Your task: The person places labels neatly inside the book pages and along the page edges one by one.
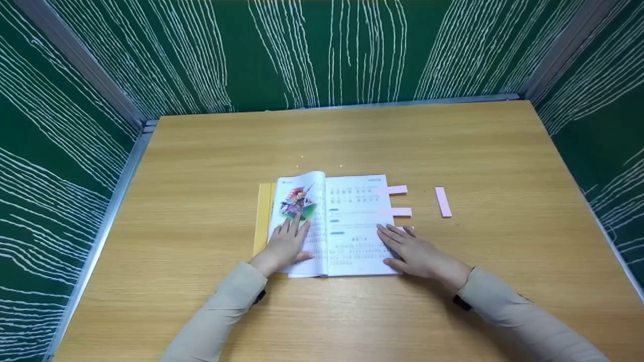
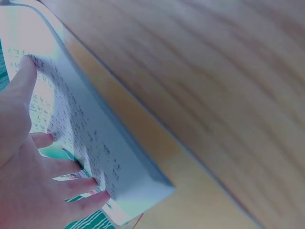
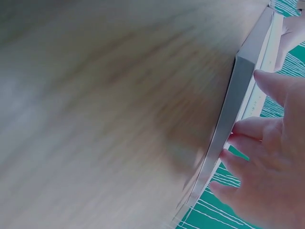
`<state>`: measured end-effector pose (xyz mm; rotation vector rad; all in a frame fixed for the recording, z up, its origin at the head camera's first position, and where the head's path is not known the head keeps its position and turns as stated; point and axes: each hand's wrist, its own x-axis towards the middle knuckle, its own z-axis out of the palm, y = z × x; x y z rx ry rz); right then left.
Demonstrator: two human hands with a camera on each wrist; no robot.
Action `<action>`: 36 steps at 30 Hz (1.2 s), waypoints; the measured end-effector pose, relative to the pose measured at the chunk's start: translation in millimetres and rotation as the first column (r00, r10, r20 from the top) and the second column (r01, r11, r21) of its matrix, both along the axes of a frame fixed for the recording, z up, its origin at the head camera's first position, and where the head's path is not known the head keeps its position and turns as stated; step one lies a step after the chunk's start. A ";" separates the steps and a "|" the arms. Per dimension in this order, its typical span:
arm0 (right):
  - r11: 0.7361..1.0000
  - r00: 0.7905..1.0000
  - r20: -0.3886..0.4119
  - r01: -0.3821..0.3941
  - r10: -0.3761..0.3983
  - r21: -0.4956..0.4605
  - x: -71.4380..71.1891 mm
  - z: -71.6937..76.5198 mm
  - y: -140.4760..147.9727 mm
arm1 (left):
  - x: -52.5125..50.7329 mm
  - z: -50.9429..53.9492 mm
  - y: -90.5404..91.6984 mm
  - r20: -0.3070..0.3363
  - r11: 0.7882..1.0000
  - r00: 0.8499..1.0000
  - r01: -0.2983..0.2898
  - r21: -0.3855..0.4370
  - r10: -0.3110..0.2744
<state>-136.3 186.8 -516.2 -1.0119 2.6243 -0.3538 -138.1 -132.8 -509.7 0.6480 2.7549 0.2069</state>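
An open book (image 1: 352, 251) with printed text lies on the table, a colourful picture of a figure on its left page. My left hand (image 1: 288, 245) rests on that page with spread fingers, the tips near the picture; in the left wrist view the hand (image 2: 28, 167) lies over the printed text. At the right page's outer edge my right hand (image 1: 417, 253) rests with its fingers extended, and the right wrist view shows its fingers (image 3: 233, 164) along the book's edge. Pink sticky tabs (image 1: 402, 212) stick out from the right side, one partly hidden by the right hand.
A loose pink strip (image 1: 443, 202) lies on the wooden table (image 1: 201, 201), right of the book. The yellow cover (image 1: 262, 216) shows past the left page. Tiny white specks dot the table behind the book. Green panels (image 1: 261, 50) with white lines border the back and sides.
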 end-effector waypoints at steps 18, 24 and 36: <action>1.000 1.000 -0.001 0.004 -0.004 -0.012 1.7 3.6 -2.4 | -0.4 2.2 0.0 0.051 0.999 0.999 -0.016 0.028 0.015; 1.000 1.000 0.011 0.006 -0.006 -0.014 2.1 4.5 -3.2 | 0.0 2.6 -0.7 0.050 0.999 0.998 -0.027 0.042 0.025; 0.999 1.000 0.018 0.021 -0.020 -0.027 6.6 7.1 0.9 | -0.3 4.9 -0.1 0.072 0.998 0.997 -0.034 0.053 0.030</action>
